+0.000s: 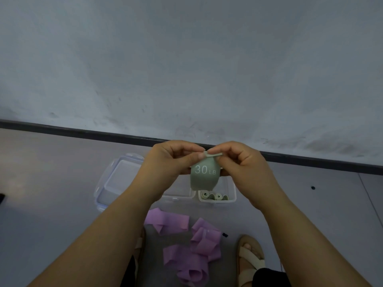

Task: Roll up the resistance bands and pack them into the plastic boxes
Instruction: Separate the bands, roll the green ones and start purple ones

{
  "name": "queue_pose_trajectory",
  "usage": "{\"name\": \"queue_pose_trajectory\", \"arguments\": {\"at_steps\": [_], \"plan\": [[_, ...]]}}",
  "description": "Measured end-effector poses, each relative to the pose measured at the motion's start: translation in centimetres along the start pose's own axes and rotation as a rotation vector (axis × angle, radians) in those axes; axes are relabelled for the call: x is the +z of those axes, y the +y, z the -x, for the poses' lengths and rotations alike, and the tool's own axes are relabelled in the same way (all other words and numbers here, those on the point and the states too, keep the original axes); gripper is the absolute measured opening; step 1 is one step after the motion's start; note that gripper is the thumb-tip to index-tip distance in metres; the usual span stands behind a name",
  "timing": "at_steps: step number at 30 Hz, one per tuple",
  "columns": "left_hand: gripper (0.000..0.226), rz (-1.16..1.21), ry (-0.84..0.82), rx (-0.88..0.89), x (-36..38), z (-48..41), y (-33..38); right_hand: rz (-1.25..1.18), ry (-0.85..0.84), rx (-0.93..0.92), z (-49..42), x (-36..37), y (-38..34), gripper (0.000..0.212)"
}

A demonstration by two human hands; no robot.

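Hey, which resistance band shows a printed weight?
The green band pinched between left hand and right hand: it reads 30 LB. The purple bands on the floor show no print.

Just grey floor (51,183) here, carrying a clear clip-lock plastic box (116,179), a smaller box (232,198) near it, plus loose purple resistance bands (199,245) lying closer in.

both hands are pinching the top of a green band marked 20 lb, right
Not quite. In the head view the green band, pinched at its top by the left hand and right hand, is marked 30 LB, not 20.
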State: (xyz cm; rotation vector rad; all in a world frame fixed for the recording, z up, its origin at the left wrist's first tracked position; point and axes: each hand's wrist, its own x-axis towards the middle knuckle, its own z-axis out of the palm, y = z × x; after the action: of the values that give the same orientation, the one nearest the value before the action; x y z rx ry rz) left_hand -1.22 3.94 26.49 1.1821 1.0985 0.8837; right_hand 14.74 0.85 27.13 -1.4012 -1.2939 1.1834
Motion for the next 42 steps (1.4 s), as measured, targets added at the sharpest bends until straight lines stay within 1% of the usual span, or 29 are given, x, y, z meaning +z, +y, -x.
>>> {"name": "queue_pose_trajectory", "arguments": {"at_steps": [3,5,8,14,17,19,24,31,36,42], "plan": [[0.015,-0.020,0.029,0.016,0.02,-0.10,-0.18,-0.088,-0.051,0.111,-0.13,-0.07,0.13,0.024],[0.014,-0.034,0.031,0.032,0.03,-0.10,-0.22,-0.122,-0.065,0.148,-0.17,-0.01,0.25,0.018],[0.010,-0.021,0.028,0.037,0.04,-0.07,-0.24,-0.105,-0.023,0.144,-0.28,0.21,0.37,0.011],[0.020,-0.061,0.064,0.002,0.09,-0.20,-0.36,-0.100,0.011,0.120,-0.35,0.32,0.45,0.005],[0.012,-0.081,0.035,-0.033,0.09,-0.15,-0.24,-0.091,0.020,0.121,-0.43,0.31,0.57,0.004],[0.010,-0.087,0.015,-0.033,0.07,-0.13,-0.17,-0.081,0.027,0.123,-0.48,0.29,0.64,0.004],[0.014,-0.047,-0.008,-0.032,-0.04,-0.08,-0.11,-0.127,0.041,0.149,-0.52,0.20,0.73,0.007],[0.016,-0.036,-0.011,-0.032,-0.09,-0.02,-0.17,-0.187,0.027,0.161,-0.46,0.28,0.63,0.011],[0.021,-0.041,0.018,-0.044,-0.08,-0.03,-0.33,-0.139,0.022,0.154,-0.40,0.23,0.68,0.018],[0.020,-0.049,-0.001,-0.057,-0.08,-0.12,-0.45,-0.094,0.033,0.127,-0.36,0.16,0.69,0.021]]}}
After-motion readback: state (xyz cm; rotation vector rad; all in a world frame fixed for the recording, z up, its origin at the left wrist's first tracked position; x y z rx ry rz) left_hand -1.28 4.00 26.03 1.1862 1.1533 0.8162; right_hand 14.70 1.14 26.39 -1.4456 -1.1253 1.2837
